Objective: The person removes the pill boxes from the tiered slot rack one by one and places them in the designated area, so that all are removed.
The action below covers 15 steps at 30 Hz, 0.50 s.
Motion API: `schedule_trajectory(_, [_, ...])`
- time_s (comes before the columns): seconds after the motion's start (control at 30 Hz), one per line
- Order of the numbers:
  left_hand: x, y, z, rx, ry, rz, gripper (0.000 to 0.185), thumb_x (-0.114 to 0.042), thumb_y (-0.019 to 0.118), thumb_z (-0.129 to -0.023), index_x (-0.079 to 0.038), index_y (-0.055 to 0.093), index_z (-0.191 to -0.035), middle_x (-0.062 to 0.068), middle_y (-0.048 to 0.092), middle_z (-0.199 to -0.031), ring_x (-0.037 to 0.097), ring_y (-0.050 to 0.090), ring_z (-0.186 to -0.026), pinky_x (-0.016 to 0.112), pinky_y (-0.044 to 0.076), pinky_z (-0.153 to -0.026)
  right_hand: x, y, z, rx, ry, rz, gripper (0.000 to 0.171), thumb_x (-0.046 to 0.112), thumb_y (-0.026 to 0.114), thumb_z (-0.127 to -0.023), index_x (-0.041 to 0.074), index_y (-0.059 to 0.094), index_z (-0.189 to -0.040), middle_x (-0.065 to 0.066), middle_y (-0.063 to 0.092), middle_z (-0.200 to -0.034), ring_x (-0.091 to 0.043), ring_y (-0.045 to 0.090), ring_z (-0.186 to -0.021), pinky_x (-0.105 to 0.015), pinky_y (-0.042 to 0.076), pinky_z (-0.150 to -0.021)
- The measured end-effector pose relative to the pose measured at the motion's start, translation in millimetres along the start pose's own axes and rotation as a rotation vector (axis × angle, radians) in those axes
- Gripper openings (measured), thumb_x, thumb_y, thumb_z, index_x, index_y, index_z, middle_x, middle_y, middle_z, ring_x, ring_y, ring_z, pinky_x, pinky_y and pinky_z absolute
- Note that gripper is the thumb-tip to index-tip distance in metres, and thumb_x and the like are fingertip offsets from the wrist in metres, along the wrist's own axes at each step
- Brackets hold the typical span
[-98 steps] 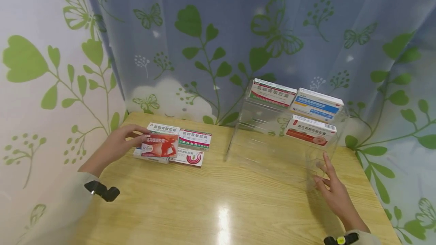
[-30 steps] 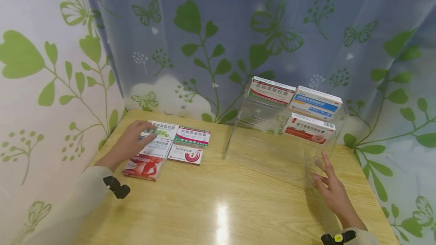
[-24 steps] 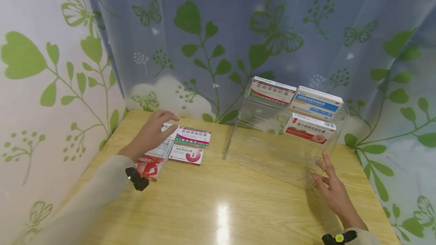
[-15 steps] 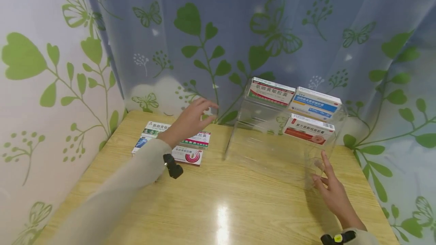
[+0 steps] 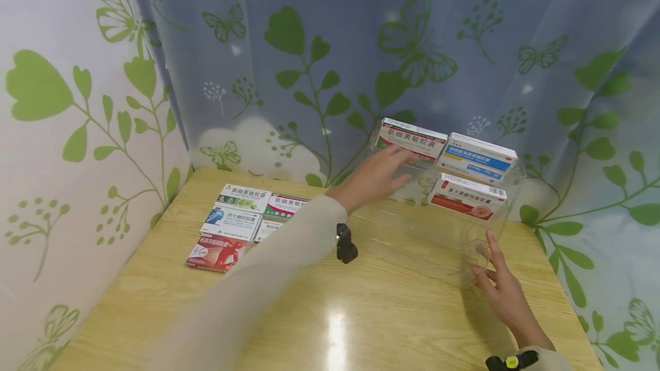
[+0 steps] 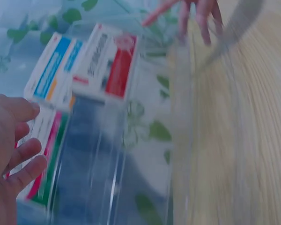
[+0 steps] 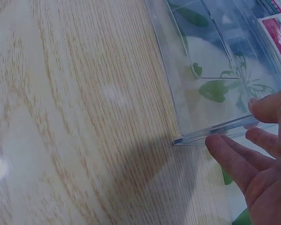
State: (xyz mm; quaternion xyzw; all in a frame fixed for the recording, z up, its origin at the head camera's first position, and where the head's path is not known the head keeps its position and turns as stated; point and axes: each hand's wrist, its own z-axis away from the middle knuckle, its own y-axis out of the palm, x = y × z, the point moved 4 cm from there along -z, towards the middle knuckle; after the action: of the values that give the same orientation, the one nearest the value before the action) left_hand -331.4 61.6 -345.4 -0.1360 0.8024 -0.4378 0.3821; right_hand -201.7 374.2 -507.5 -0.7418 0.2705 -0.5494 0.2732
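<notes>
My left hand [image 5: 372,179] hovers at the upper left of a clear acrylic display stand [image 5: 438,259], its fingers in front of a green-and-red medicine box [image 5: 415,137]. In the left wrist view the fingers [image 6: 25,152] are spread loosely over that box; whether they touch it I cannot tell. Beside it on the top tier stands a blue-and-white medicine box [image 5: 476,156]. A red-and-white medicine box [image 5: 466,198] sits one tier lower, at the right. My right hand [image 5: 507,296] holds the stand's right side panel [image 7: 220,129] between thumb and fingers.
Several medicine boxes lie flat at the table's left, among them a red box [image 5: 217,252], a blue-and-white one [image 5: 234,223] and a white-and-green one [image 5: 242,196]. My left sleeve [image 5: 289,251] hides part of the others. A patterned curtain [image 5: 330,62] hangs behind the wooden table [image 5: 392,319].
My left hand set the red box down in front of the left group, let go, then swept right across the table to the stand. My right hand stays on the side panel.
</notes>
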Motion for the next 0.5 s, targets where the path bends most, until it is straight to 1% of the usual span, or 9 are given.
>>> schedule_trajectory(0.1, [-17.3, 12.4, -15.8, 0.02, -0.001, 0.0, 0.045, -0.018, 0.066, -0.111, -0.018, 0.058, -0.155, -0.001, 0.058, -0.155, 0.016, 0.061, -0.136, 0.027, 0.053, -0.112, -0.8, -1.2, -0.1, -0.003, -0.001, -0.003, 0.09, -0.001, 0.057, -0.111, 0.021, 0.001, -0.177, -0.045, 0.043, -0.158, -0.052, 0.072, -0.111, -0.017, 0.062, -0.074])
schedule_trajectory(0.17, [-26.1, 21.2, -23.7, 0.049, -0.018, -0.005, 0.046, -0.021, 0.064, -0.112, -0.022, 0.056, -0.157, -0.003, 0.056, -0.157, 0.014, 0.061, -0.136, 0.025, 0.053, -0.111, -1.5, -1.5, -0.1, -0.001, 0.0, -0.009, 0.09, -0.001, 0.057, -0.111, 0.021, 0.001, -0.177, -0.045, 0.043, -0.158, -0.029, 0.077, -0.109, -0.017, 0.061, -0.075])
schedule_trajectory(0.2, [-29.7, 25.5, -27.5, 0.062, -0.02, -0.023, 0.046, -0.023, 0.063, -0.112, -0.024, 0.056, -0.158, -0.003, 0.054, -0.158, 0.013, 0.06, -0.136, 0.025, 0.053, -0.11, -1.9, -1.4, 0.0, 0.001, 0.0, -0.014, 0.09, -0.001, 0.057, -0.111, 0.021, 0.001, -0.177, -0.045, 0.043, -0.158, -0.016, 0.076, -0.108, -0.017, 0.061, -0.075])
schedule_trajectory(0.27, [-35.8, 33.0, -33.5, 0.09, -0.032, -0.066, 0.048, -0.028, 0.062, -0.113, -0.027, 0.054, -0.16, -0.005, 0.052, -0.161, 0.011, 0.059, -0.137, 0.024, 0.053, -0.111, -2.5, -1.2, -0.1, 0.005, 0.001, -0.024, 0.089, -0.001, 0.057, -0.111, 0.021, 0.001, -0.177, -0.045, 0.043, -0.158, 0.005, 0.067, -0.107, -0.016, 0.062, -0.075])
schedule_trajectory(0.3, [-38.1, 36.2, -35.7, 0.102, -0.032, -0.093, 0.048, -0.03, 0.061, -0.113, -0.028, 0.053, -0.161, -0.006, 0.051, -0.162, 0.011, 0.059, -0.138, 0.024, 0.053, -0.11, -2.9, -1.1, -0.2, 0.006, 0.004, -0.026, 0.09, 0.0, 0.058, -0.111, 0.022, 0.001, -0.177, -0.045, 0.043, -0.158, 0.012, 0.062, -0.106, -0.016, 0.062, -0.075])
schedule_trajectory(0.33, [-39.9, 39.3, -37.9, 0.113, -0.031, -0.122, 0.049, -0.031, 0.061, -0.113, -0.029, 0.052, -0.162, -0.006, 0.051, -0.163, 0.01, 0.059, -0.137, 0.024, 0.054, -0.108, -2.9, -1.0, -0.3, 0.007, 0.006, -0.027, 0.09, 0.0, 0.058, -0.111, 0.022, 0.001, -0.177, -0.045, 0.043, -0.158, 0.013, 0.062, -0.106, -0.016, 0.062, -0.075])
schedule_trajectory(0.37, [-41.6, 41.7, -39.7, 0.119, -0.021, -0.153, 0.05, -0.031, 0.061, -0.113, -0.029, 0.051, -0.162, -0.005, 0.051, -0.163, 0.01, 0.059, -0.137, 0.024, 0.055, -0.108, -2.8, -0.9, -0.4, 0.007, 0.006, -0.027, 0.09, 0.0, 0.058, -0.111, 0.022, 0.001, -0.177, -0.045, 0.043, -0.158, 0.007, 0.066, -0.106, -0.017, 0.062, -0.075])
schedule_trajectory(0.47, [-44.3, 47.2, -41.8, 0.15, -0.012, -0.214, 0.054, -0.03, 0.06, -0.114, -0.029, 0.046, -0.166, -0.007, 0.05, -0.165, 0.01, 0.058, -0.139, 0.024, 0.055, -0.107, -3.2, -0.6, -1.0, 0.005, 0.01, -0.029, 0.091, -0.001, 0.059, -0.11, 0.022, 0.001, -0.177, -0.044, 0.044, -0.158, 0.006, 0.067, -0.107, -0.017, 0.062, -0.075])
schedule_trajectory(0.5, [-44.7, 48.8, -41.8, 0.158, -0.002, -0.228, 0.055, -0.029, 0.06, -0.114, -0.029, 0.045, -0.167, -0.007, 0.05, -0.165, 0.01, 0.059, -0.139, 0.024, 0.056, -0.105, -3.0, -0.6, -1.0, 0.006, 0.012, -0.027, 0.091, -0.001, 0.059, -0.11, 0.022, 0.001, -0.177, -0.044, 0.044, -0.158, -0.001, 0.071, -0.107, -0.017, 0.062, -0.075])
